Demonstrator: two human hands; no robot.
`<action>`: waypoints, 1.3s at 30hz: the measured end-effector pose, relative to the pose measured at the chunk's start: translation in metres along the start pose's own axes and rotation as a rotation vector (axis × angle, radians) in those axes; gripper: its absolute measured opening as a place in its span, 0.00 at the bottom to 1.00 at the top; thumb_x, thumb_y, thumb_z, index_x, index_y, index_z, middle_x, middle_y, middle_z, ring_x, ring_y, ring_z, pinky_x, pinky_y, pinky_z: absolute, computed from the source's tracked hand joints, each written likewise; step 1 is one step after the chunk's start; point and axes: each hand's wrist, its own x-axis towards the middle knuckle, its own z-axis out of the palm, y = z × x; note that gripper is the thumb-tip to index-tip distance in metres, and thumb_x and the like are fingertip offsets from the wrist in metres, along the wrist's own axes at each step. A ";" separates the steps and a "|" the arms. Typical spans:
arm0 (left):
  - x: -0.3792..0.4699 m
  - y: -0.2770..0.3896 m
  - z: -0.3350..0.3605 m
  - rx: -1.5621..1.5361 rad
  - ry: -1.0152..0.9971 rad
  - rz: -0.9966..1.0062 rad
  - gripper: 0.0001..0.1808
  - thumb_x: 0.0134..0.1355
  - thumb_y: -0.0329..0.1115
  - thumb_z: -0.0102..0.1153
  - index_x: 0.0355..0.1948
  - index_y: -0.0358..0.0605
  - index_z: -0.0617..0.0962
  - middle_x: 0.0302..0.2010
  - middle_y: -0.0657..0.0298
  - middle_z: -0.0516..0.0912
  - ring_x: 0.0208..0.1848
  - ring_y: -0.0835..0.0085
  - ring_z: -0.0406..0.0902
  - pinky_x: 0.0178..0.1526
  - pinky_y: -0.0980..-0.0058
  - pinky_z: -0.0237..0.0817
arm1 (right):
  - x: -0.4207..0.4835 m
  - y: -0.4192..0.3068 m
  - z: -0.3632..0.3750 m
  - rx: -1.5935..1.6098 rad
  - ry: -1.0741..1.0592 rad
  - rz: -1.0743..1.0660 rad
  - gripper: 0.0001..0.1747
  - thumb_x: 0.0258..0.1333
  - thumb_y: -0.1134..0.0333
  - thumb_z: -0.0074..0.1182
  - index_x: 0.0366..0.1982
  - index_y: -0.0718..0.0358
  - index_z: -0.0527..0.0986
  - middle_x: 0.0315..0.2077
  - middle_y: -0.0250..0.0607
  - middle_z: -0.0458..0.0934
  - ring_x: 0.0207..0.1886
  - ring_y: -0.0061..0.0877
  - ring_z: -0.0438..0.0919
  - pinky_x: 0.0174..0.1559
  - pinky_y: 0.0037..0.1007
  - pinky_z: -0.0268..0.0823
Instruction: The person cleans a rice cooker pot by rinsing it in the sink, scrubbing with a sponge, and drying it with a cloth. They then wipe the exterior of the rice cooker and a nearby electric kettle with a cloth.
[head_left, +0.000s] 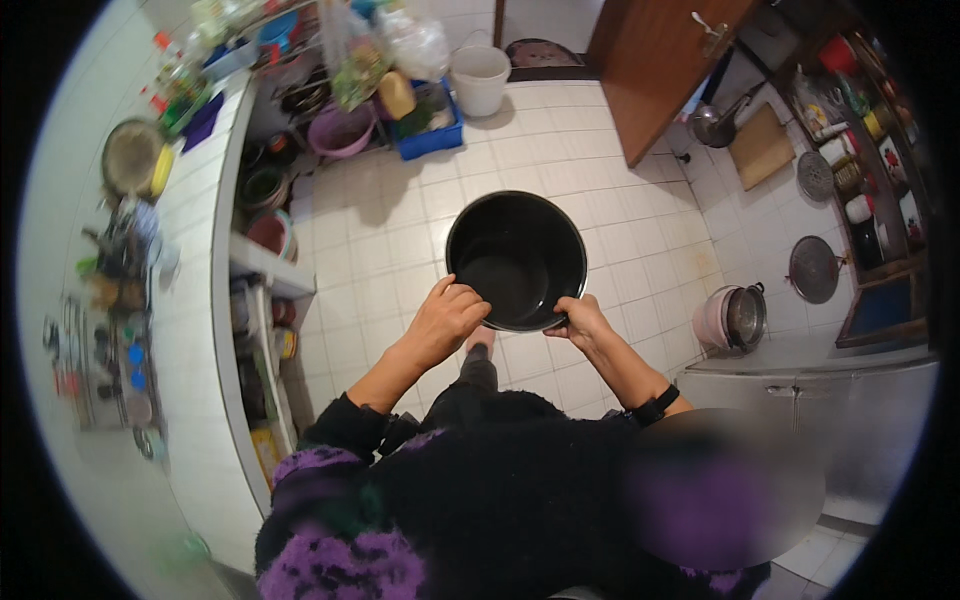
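A deep round black pot (514, 247) with a thin shiny rim hangs in front of my body above the floor, its mouth facing up towards me. The inside looks dark and glossy, with a little light reflected at the bottom. My left hand (452, 319) has its fingers over the near left part of the rim. On the near right side, my right hand (581, 319) pinches the rim, thumb on the inner side and fingers curled beneath. The pot's outer wall is mostly hidden.
A tiled counter (199, 300) runs along the left. A white bucket (480, 79), a blue crate (431, 139) and a purple basin (341, 131) stand ahead. The wooden door (660, 75) is ajar. At right are a pink bucket (709, 319) and a metal-fronted cabinet (825, 420).
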 end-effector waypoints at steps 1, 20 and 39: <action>0.022 -0.023 0.003 -0.070 0.002 -0.009 0.15 0.45 0.25 0.64 0.37 0.43 0.78 0.41 0.59 0.79 0.45 0.61 0.75 0.53 0.59 0.65 | 0.015 -0.018 -0.008 0.002 0.043 -0.021 0.14 0.47 0.78 0.46 0.34 0.85 0.69 0.29 0.58 0.77 0.25 0.42 0.80 0.27 0.41 0.79; 0.478 -0.293 0.166 -0.240 -0.249 0.024 0.09 0.51 0.33 0.62 0.33 0.42 0.81 0.29 0.55 0.80 0.35 0.57 0.79 0.38 0.63 0.72 | 0.338 -0.351 -0.199 0.131 0.304 -0.036 0.13 0.47 0.80 0.47 0.37 0.82 0.68 0.29 0.58 0.76 0.24 0.43 0.78 0.23 0.42 0.76; 0.873 -0.651 0.239 -0.292 -0.187 -0.029 0.09 0.53 0.32 0.61 0.35 0.39 0.81 0.33 0.50 0.82 0.35 0.51 0.79 0.38 0.60 0.71 | 0.696 -0.776 -0.163 0.032 0.164 -0.075 0.18 0.48 0.78 0.48 0.43 0.79 0.68 0.33 0.56 0.76 0.28 0.42 0.78 0.19 0.38 0.76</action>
